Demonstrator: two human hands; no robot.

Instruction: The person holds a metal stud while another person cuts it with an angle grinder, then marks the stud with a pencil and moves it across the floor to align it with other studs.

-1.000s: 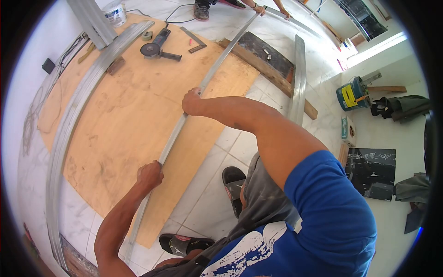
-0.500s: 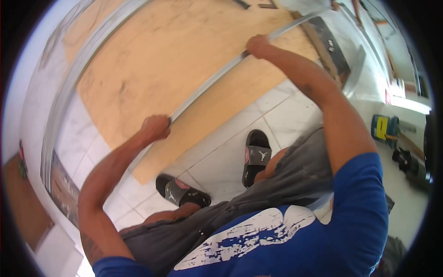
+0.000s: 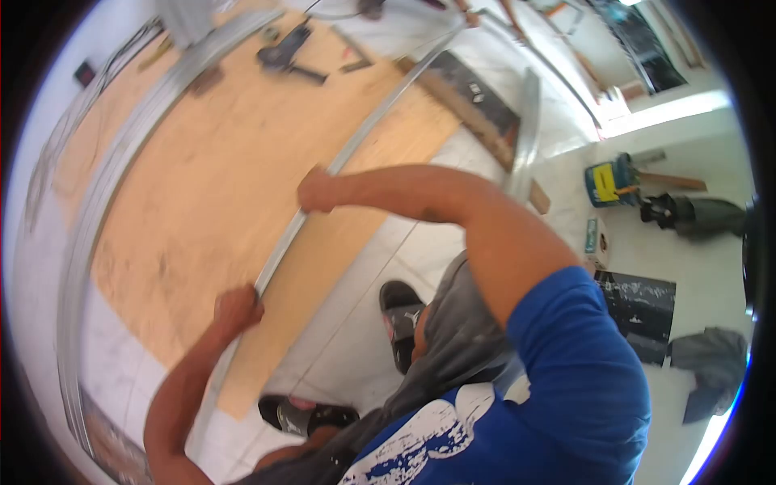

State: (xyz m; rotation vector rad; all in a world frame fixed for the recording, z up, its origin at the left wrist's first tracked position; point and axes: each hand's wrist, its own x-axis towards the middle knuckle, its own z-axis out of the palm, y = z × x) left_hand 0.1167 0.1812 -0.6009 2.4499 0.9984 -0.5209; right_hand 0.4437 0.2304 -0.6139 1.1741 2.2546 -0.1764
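A long, thin metal profile (image 3: 279, 252) runs diagonally above a plywood sheet (image 3: 182, 202). My left hand (image 3: 240, 307) is closed around its nearer part, and my right hand (image 3: 318, 191) grips it farther up. Beyond my right hand the profile continues toward the top of the view, where another person's hand (image 3: 467, 16) shows near its far end, too blurred to tell if it touches. Fingers of both my hands are wrapped round the metal, so its gripped parts are hidden.
A wider metal rail (image 3: 77, 242) curves along the left. A power tool (image 3: 283, 55) lies on the plywood, with a metal square (image 3: 353, 52) beside it. On the right stand a bucket (image 3: 608, 183) and a small box (image 3: 596, 242). My sandaled feet rest on white tiles.
My view has turned right, bringing in the power tool and more of the right side. Both hands appear lower and closer together, still on the metal profile.
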